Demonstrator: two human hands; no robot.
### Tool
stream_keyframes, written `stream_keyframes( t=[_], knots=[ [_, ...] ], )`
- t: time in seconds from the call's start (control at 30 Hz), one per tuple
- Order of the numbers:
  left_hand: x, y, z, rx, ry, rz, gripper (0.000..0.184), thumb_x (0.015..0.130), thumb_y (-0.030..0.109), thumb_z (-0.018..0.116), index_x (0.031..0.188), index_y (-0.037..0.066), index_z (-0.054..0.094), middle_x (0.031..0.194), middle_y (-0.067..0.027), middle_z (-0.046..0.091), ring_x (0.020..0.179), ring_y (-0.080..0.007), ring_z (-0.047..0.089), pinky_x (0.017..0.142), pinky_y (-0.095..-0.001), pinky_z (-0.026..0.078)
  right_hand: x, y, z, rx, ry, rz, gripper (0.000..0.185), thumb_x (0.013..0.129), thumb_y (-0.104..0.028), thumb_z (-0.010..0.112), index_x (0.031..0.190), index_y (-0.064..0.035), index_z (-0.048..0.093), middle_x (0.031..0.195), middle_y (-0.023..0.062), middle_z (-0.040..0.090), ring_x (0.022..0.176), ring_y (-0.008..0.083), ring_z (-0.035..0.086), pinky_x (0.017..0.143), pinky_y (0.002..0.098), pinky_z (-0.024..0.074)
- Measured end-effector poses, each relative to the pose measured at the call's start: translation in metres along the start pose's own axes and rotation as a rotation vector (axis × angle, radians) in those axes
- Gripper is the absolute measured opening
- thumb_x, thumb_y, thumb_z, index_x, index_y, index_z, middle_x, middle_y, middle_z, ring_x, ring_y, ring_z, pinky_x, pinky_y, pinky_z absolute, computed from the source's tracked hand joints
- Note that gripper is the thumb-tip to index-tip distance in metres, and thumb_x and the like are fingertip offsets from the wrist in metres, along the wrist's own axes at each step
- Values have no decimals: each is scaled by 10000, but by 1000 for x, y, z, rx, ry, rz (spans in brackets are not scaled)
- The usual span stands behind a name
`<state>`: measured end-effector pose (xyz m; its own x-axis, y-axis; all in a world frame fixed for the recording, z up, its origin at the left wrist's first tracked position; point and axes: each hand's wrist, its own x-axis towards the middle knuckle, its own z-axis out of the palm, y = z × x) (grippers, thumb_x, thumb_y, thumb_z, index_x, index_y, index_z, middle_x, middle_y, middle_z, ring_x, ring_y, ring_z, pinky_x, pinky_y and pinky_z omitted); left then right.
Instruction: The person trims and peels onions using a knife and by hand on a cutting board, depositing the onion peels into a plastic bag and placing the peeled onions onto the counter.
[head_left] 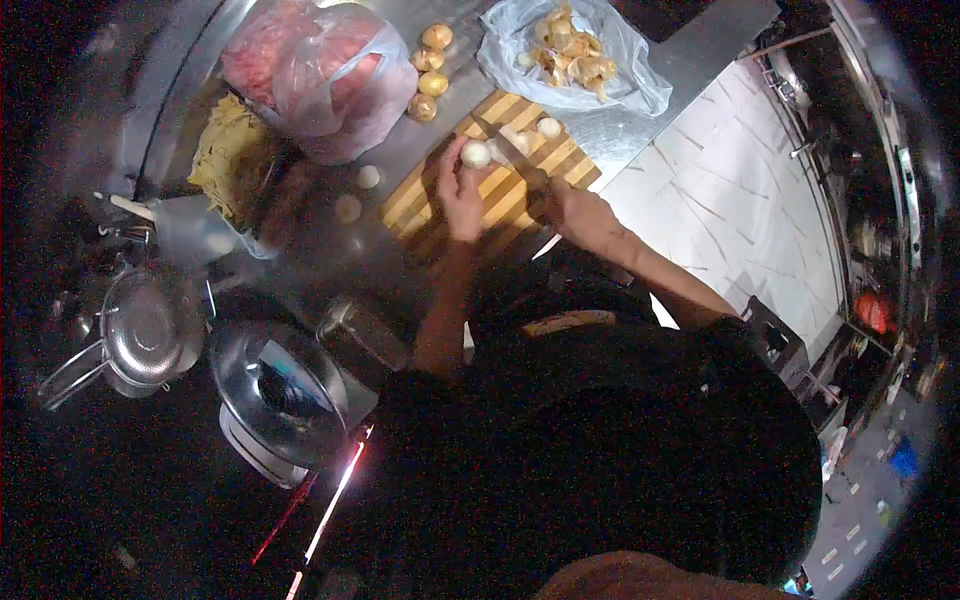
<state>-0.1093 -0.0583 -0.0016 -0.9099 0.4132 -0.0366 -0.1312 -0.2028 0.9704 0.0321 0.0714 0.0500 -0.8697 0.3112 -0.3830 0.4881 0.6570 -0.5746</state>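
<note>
My left hand (460, 198) is closed around a peeled white onion (476, 154) over the striped wooden cutting board (415, 200). My right hand (585, 215) grips a kitchen knife (515, 152) by its handle. The blade slants up and left across the board, just right of the held onion; whether it touches the onion I cannot tell. Beyond the blade lie pale onion pieces or peeled onions (515, 137), partly hidden by it. Another peeled onion (548, 127) rests near the board's far right edge.
Several unpeeled onions (428, 84) line up behind the board, beside a clear bag (577, 55) of onion skins. A pink-filled plastic bag (320, 85) and yellowish strips (225, 160) stand left. Two roundish pieces (368, 177) sit on the metal counter. A metal bowl (235, 375) is lower left.
</note>
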Motion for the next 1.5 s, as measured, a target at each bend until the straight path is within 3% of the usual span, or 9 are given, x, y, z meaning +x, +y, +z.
stream_keyframes(
  t=[0.27,0.5,0.63,0.87,0.97,1.07,1.17,1.37,1.5],
  knots=[
    [2,30,-17,-611,-1,-206,339,853,58,544,1185,7,494,1141,-97,539,1002,-191,537,875,-320,445,-4,-3,-17,-30,-24,-2,348,854,-261,529,1067,-18,398,816,272,611,793,445,599,675,533,471],
    [25,42,-74,1201,196,379,480,786,27,589,1235,-35,430,1181,-238,451,1107,-349,461,915,-433,412,-3,7,-34,-29,278,-34,248,888,-222,491,1008,-18,415,670,283,570,622,449,579,584,504,466],
    [12,35,-39,1495,137,618,550,788,151,629,1262,-28,416,1159,-257,442,1084,-393,457,907,-440,407,4,22,-48,106,332,15,217,905,-230,492,962,-41,402,601,214,570,426,306,563,415,414,438],
    [6,37,97,1378,-142,225,466,830,382,593,1154,59,504,1052,-180,482,978,-371,502,750,-496,470,14,38,-64,153,353,56,254,875,-206,529,996,-16,412,674,283,578,688,473,577,601,537,463],
    [21,4,95,1404,-222,483,389,836,385,576,1079,88,519,988,-145,468,908,-331,523,659,-447,502,13,49,-74,155,377,54,239,881,-209,524,976,-17,418,662,266,581,663,455,585,589,524,469],
    [29,-1,87,1551,-304,666,278,841,324,573,935,64,547,937,-127,501,860,-305,555,600,-383,520,9,47,-93,274,382,157,155,912,-180,473,898,-36,416,535,116,507,366,205,498,373,357,411],
    [47,-26,72,1568,-271,712,236,875,286,539,867,50,542,814,-129,541,720,-320,583,576,-400,513,19,73,-101,193,469,105,158,915,-188,473,917,-37,429,537,107,508,366,193,493,372,348,408],
    [98,50,130,869,0,621,253,853,237,586,965,15,539,928,-197,540,908,-382,529,751,-434,453,47,82,-133,193,439,92,249,892,-240,501,1026,-35,451,787,234,615,720,424,609,638,493,476],
    [145,34,154,1015,-140,581,263,820,302,616,981,95,595,1019,-133,558,991,-343,515,841,-466,400,85,96,-130,264,477,-18,170,903,-185,470,951,-24,491,582,83,537,404,166,507,384,329,417]
  ],
)
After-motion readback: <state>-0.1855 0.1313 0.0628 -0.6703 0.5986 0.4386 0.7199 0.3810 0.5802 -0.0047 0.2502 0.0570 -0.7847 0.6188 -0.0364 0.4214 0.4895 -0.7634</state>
